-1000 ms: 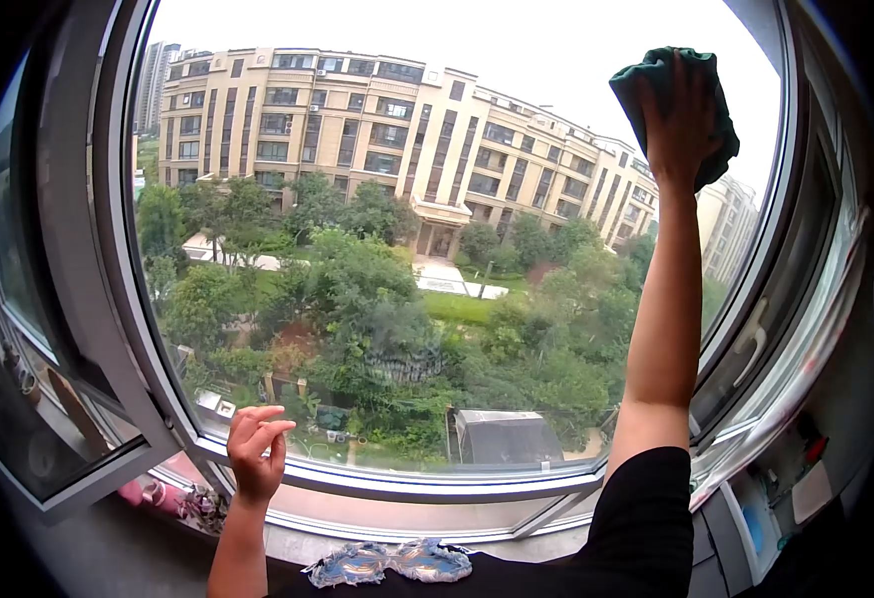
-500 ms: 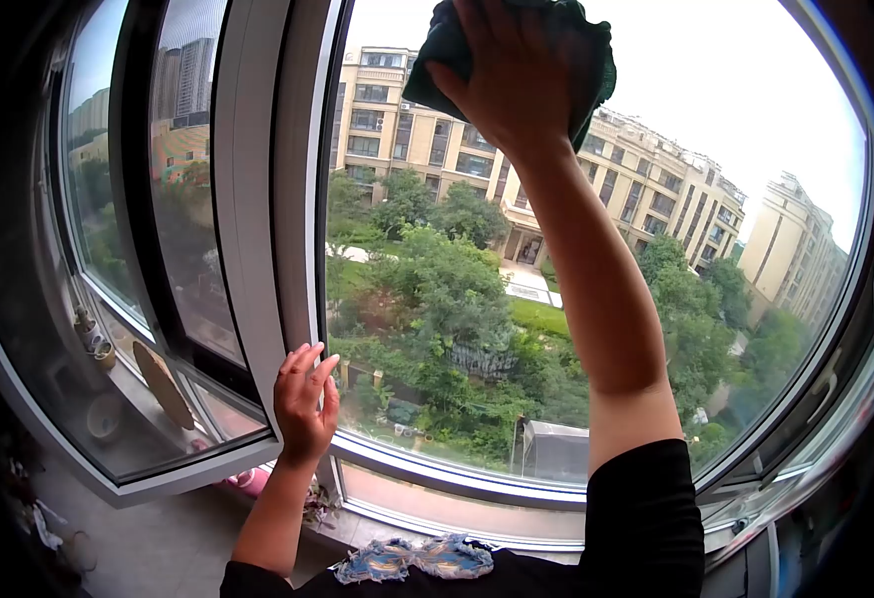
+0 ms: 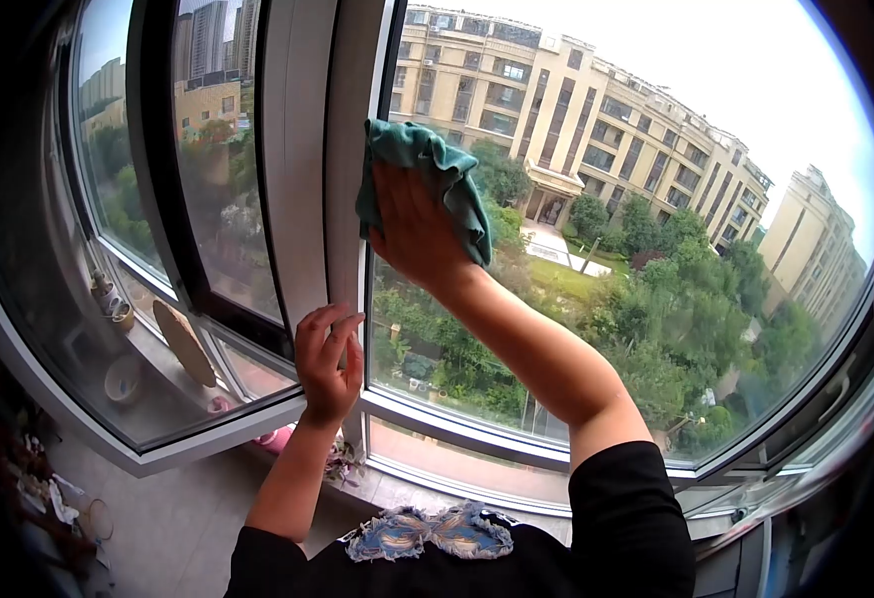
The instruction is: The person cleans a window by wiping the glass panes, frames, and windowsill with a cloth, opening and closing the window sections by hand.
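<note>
Under my right hand [image 3: 417, 224] is a green cloth [image 3: 447, 179], pressed flat against the left edge of the large window pane [image 3: 596, 289] and its frame. The fingers point up and left over the cloth, whose top and right edges are crumpled. My left hand [image 3: 329, 364] is raised, lower and further left, near the corner of the open window sash [image 3: 227, 436]. Its fingers are bent and apart, with nothing held. Whether its fingertips touch the frame is unclear.
The open sash reaches out at the left. Beyond it are potted plants [image 3: 121, 315] and a round woven disc [image 3: 183, 344] on a ledge. A pink object [image 3: 275, 439] and a leafy plant [image 3: 343, 460] sit below my left hand. A window handle [image 3: 836, 394] is at the right.
The view has turned left. My right hand has carried the cloth from the pane's upper right across to its left edge and down. My left hand stays raised near the frame.
</note>
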